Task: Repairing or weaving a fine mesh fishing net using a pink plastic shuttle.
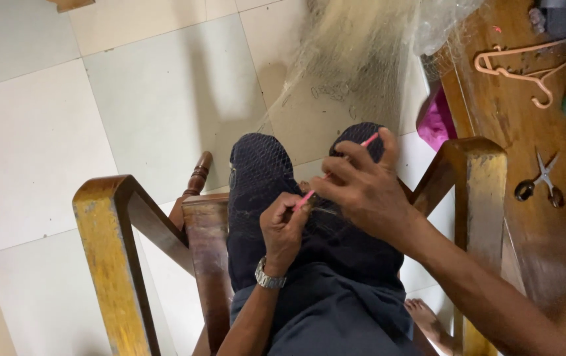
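Right hand [365,188] holds a pink netting needle [339,170], left hand [286,227] pinches the fishing net [355,59] over the knees; much net seems unworked.

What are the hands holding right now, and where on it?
The right hand pinches a thin pink needle-like tool around its middle, both ends sticking out. The left hand grips fine netting at the tool's lower tip.

— What did the person wear?
— Dark navy trousers [322,290], and a silver metal wristwatch [269,277] sat on the left wrist.
— Sleeves?
— Bare forearms above the watch; a bare foot [428,320] beside the trousers.
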